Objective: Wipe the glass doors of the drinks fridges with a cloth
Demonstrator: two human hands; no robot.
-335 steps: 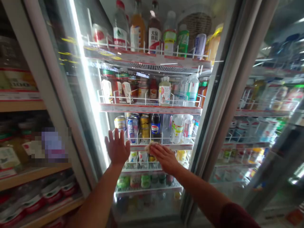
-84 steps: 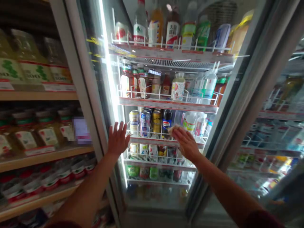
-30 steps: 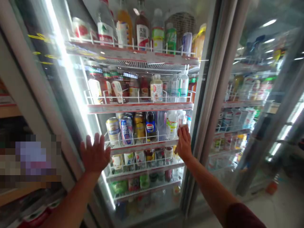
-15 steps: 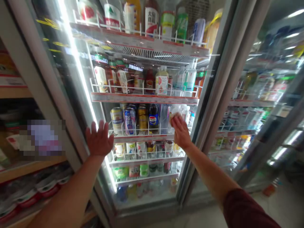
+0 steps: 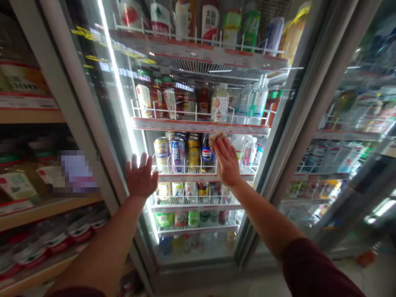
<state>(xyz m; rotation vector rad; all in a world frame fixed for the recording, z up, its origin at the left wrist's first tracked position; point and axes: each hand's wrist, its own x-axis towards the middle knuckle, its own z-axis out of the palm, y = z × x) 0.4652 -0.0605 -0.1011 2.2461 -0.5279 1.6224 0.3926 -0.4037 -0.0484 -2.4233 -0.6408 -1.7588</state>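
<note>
A tall glass door (image 5: 192,253) of a lit drinks fridge stands before me. Near its left edge, my left hand (image 5: 141,175) is raised with fingers spread and nothing in it; it appears to rest on the glass. My right hand (image 5: 228,161) presses a crumpled, light brownish cloth (image 5: 218,139) to the pane, at the height of the can shelf. Most of the cloth is hidden under the fingers. Behind the glass, a dark cola bottle (image 5: 207,153) stands just left of that hand, with a blue can (image 5: 178,155) farther left.
Wire shelves with bottles and cans fill the fridge, one shelf edge (image 5: 201,125) running above my hands. On the left, wooden shelves (image 5: 34,115) hold more bottles. A metal door frame (image 5: 305,95) and another glass-fronted fridge (image 5: 337,144) are on the right.
My right hand has slid leftward across the glass with the cloth, towards the cola bottle. My left hand keeps its place near the door's left edge. The whole view has shifted slightly.
</note>
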